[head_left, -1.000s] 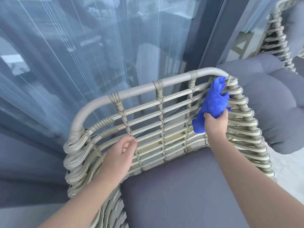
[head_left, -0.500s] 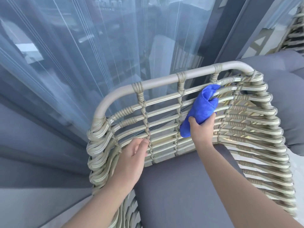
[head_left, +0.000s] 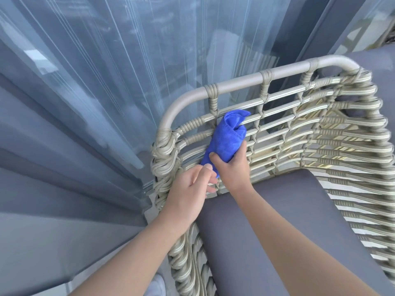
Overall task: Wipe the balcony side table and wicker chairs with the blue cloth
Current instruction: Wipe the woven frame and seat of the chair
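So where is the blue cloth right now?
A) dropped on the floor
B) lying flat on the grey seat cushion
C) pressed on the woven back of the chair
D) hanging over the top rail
C: the right hand grips the bunched blue cloth against the woven slats of the wicker chair, below the top rail and above the grey seat cushion.

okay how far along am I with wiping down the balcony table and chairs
Done: nothing can be confirmed; no wiped area is distinguishable. In hand: your right hand grips the bunched blue cloth against the woven backrest of the wicker chair, near its left corner, while your left hand rests by the weave below it. Left: the rest of this chair, any other chair, and the side table, which is not in view.
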A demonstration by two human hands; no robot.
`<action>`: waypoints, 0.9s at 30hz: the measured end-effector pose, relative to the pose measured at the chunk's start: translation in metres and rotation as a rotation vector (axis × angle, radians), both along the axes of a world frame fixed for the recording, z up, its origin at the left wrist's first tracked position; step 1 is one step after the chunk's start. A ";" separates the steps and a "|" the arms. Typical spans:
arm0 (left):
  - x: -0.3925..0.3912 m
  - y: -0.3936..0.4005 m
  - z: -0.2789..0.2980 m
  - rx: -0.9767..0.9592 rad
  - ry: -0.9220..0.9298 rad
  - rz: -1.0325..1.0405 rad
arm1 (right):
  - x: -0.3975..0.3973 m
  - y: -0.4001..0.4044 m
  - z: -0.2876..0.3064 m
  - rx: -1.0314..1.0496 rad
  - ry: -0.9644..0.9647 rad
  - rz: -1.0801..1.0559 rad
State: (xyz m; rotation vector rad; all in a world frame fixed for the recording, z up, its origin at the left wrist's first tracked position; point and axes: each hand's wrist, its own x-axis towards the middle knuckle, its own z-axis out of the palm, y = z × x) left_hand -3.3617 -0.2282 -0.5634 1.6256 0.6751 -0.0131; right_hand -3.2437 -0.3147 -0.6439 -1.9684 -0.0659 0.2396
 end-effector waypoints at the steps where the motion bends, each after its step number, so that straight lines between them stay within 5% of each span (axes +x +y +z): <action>1: -0.002 0.000 0.001 -0.019 -0.004 -0.005 | -0.006 0.005 0.000 -0.008 0.007 0.031; 9: -0.018 0.014 0.002 -0.213 -0.028 0.040 | -0.039 0.025 -0.010 -0.282 -0.232 0.306; 16: -0.016 0.010 0.004 -0.195 0.008 0.045 | -0.044 0.023 -0.007 -0.318 -0.414 0.281; 22: 0.004 0.002 0.017 -0.181 0.026 0.051 | -0.030 -0.008 0.009 -0.039 -0.111 0.088; 27: 0.026 -0.018 0.022 -0.200 0.013 0.100 | 0.020 -0.063 0.022 0.029 -0.120 -0.159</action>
